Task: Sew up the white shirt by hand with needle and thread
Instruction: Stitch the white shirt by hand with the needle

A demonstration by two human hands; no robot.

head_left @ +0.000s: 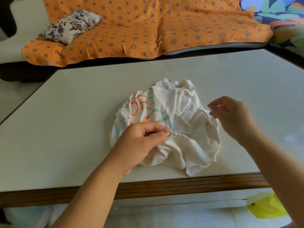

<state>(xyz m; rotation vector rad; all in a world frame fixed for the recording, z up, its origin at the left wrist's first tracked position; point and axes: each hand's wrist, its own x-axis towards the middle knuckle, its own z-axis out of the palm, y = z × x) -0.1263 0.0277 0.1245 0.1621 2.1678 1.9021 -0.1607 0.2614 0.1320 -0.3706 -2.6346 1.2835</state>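
A crumpled white shirt [181, 116] with orange and green lettering lies near the front edge of the table. My left hand [141, 140] pinches a gathered fold of the shirt between thumb and fingers. My right hand [230, 114] is raised over the shirt's right side and pinches a thin needle [209, 102] whose tip pokes out past the fingertips. A white thread [182, 132] runs tight from the pinched fold toward the right; its far end is hard to follow against the cloth.
The table [82, 112] has a pale top and a wooden front edge [164, 186]. A sofa with an orange patterned cover [148, 30] and a floral cushion [70, 25] stands behind it. A yellow object [266, 208] lies on the floor at lower right.
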